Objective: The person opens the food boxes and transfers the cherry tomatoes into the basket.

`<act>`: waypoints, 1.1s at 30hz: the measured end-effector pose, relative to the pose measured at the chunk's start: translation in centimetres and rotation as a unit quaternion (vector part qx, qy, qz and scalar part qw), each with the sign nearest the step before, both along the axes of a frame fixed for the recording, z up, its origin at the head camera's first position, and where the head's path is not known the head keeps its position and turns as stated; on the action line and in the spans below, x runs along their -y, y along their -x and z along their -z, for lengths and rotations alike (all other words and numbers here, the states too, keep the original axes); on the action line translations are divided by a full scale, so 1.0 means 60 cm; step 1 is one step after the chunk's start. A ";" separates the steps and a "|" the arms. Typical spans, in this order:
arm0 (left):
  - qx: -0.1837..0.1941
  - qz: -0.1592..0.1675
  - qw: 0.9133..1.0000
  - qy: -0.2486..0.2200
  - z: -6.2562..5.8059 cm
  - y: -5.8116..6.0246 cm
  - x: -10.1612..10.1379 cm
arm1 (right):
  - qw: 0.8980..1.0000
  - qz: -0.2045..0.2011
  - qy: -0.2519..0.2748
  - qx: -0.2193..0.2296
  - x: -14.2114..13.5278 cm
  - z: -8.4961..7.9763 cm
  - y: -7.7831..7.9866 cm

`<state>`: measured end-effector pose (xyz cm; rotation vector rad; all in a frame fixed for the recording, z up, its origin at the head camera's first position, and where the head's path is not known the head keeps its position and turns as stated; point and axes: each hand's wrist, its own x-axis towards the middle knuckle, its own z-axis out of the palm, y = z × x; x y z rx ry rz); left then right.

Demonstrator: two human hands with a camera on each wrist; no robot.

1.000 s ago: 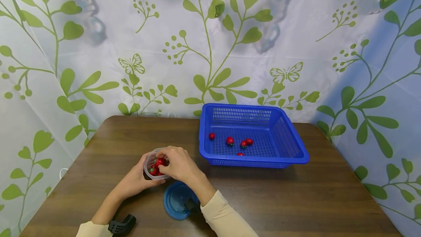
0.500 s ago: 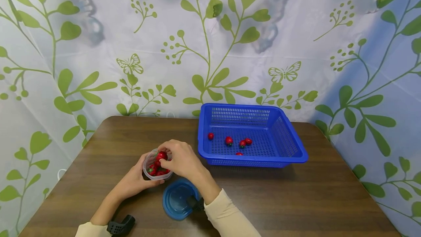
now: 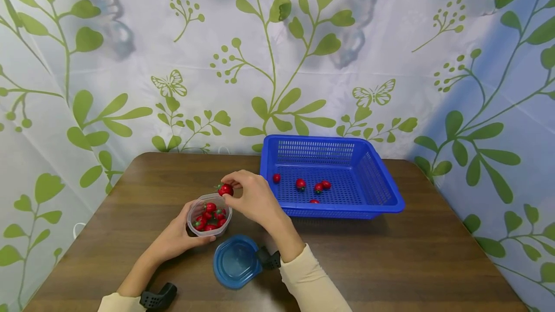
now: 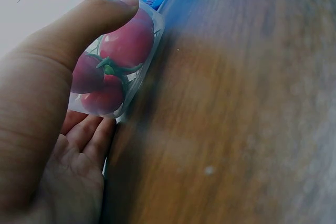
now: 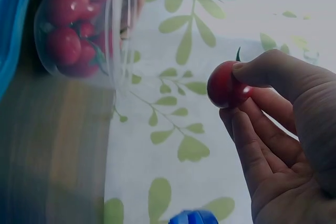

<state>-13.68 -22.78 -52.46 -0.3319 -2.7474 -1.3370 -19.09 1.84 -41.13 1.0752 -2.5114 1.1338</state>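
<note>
My left hand grips a clear plastic container with its thumb along one side. Inside lie several red cherry tomatoes with green stems, also visible through the container's wall in the right wrist view. Just above the container's far right rim, my right hand pinches one cherry tomato between thumb and fingertips. That tomato hangs free of the container in the right wrist view, its thin green stem pointing up.
A blue plastic basket stands at the back of the wooden table, with several cherry tomatoes on its floor. A round blue lid lies in front of the container, beneath the right wrist. Behind the table hangs a leaf-patterned curtain.
The right hand has lifted the cherry tomato out of the container, up and to the right. The left hand keeps the container in nearly the same place.
</note>
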 end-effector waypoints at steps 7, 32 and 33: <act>-0.009 -0.006 1.000 0.011 0.001 0.000 0.000 | 0.999 0.018 0.040 0.007 -0.029 -0.009 0.014; -0.009 -0.003 1.000 0.011 0.001 0.002 -0.001 | 0.986 0.121 0.110 0.037 -0.155 -0.025 0.061; -0.008 -0.003 1.000 0.011 0.001 0.002 -0.001 | 0.985 0.126 0.110 0.038 -0.160 -0.025 0.063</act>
